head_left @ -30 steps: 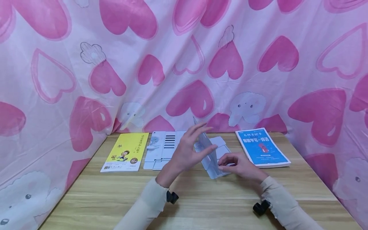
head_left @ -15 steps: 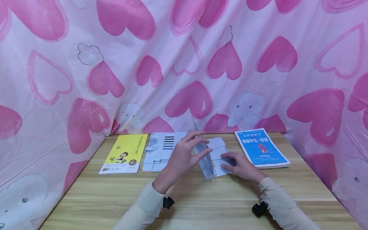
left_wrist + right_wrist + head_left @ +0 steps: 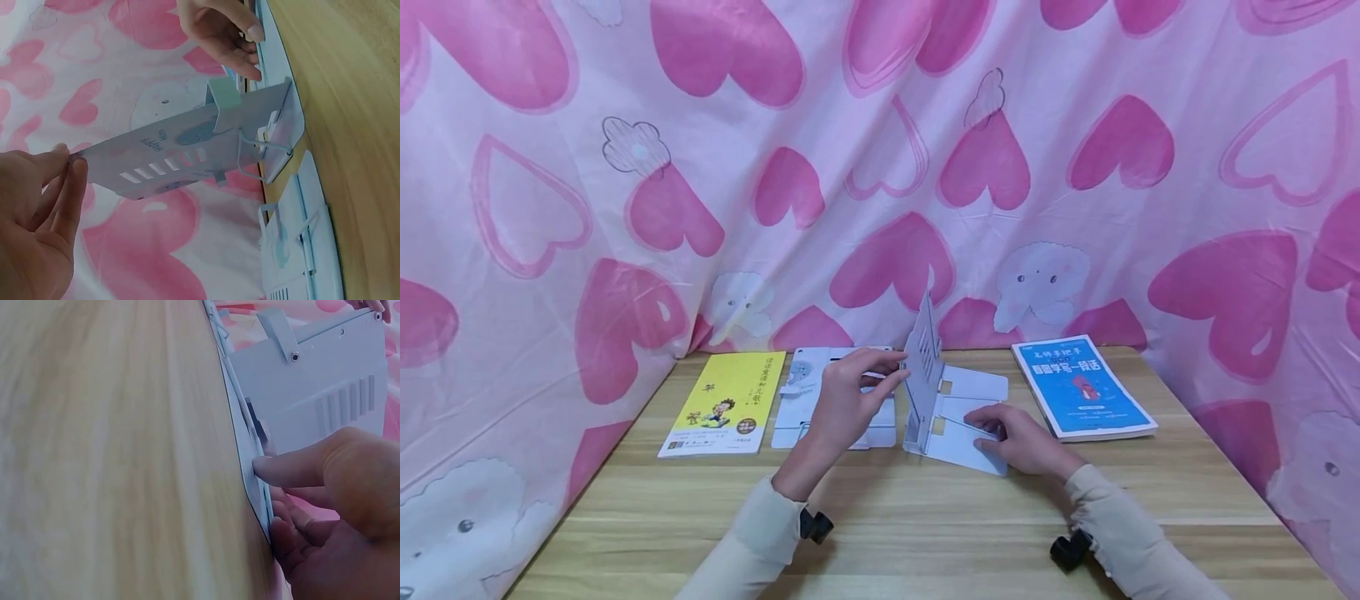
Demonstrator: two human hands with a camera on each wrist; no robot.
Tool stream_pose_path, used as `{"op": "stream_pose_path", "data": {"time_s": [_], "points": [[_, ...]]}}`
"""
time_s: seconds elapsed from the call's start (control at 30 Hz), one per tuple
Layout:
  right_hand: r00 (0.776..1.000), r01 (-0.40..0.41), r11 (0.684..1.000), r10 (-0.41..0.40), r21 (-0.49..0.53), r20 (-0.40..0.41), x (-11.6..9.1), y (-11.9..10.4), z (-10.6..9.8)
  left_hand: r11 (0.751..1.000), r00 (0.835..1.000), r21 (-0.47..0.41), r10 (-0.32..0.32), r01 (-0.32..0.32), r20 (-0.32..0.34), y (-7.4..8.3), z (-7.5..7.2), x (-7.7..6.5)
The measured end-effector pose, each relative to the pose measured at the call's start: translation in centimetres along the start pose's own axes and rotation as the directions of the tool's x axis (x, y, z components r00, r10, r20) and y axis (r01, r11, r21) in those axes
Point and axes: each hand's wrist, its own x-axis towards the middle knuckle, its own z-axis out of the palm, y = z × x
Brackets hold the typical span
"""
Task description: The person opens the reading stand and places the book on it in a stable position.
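Observation:
A pale blue metal book stand stands on the table, its slotted panel (image 3: 921, 367) nearly upright over a flat base (image 3: 962, 446). My left hand (image 3: 846, 392) pinches the panel's left edge between thumb and fingertips, plain in the left wrist view. Cartoon print and the word HAPPY show on the panel's front (image 3: 169, 137). Over the base rests my right hand (image 3: 1026, 442), fingers loosely bent and fingertips on the plate; up close, the thumb (image 3: 281, 469) touches it. The right wrist view shows the panel's plain back (image 3: 312, 381) with a folded clip.
A second pale blue stand (image 3: 790, 417) lies flat behind my left hand. To its left is a yellow book (image 3: 730, 396); a blue book (image 3: 1086, 387) lies at the right. The wooden table (image 3: 880, 533) ends at a pink heart-patterned curtain (image 3: 880, 167).
The panel has turned more upright and squarer, its slots now in view. The left hand has moved left and down to its edge; the right hand has shifted slightly over the base, now spread wider.

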Motion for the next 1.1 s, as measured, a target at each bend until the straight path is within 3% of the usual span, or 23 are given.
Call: {"op": "stream_pose_path", "data": {"time_s": [0.27,0.67,1.1], "points": [[0.999,-0.042,0.999,0.043,0.034,-0.016,0.3,0.2,0.3,0.998,0.999,-0.050,-0.032,0.031,-0.017,-0.1,0.2,0.0],[0.995,0.036,0.997,-0.029,0.073,-0.095,0.3,0.8,0.1,0.995,0.999,-0.093,-0.043,0.042,-0.010,0.1,0.7,-0.2],[0.987,0.081,0.988,-0.060,0.135,-0.149,0.2,0.8,0.0,0.983,0.997,-0.165,0.076,-0.075,-0.004,0.9,2.6,-0.5]]}}
